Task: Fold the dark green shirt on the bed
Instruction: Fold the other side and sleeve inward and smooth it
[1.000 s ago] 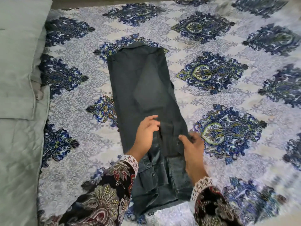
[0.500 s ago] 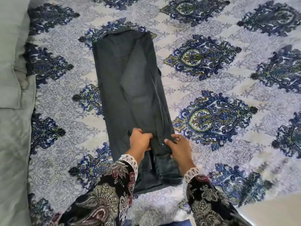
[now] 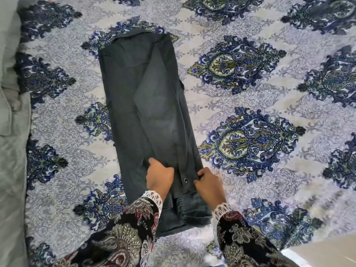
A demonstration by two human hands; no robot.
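Both hands grip the dark green shirt (image 3: 146, 105) near its lower hem: the left hand (image 3: 159, 178) curled into the cloth, the right hand (image 3: 210, 184) pinching the edge at 3 o'clock. The shirt lies as a long narrow strip on the patterned bedspread (image 3: 250, 93).

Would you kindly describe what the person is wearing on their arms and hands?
Both arms wear long black sleeves printed with paisley and floral motifs in grey, cream and dark red: left sleeve, right sleeve. Each cuff ends in white scalloped lace. The left hand and right hand are bare.
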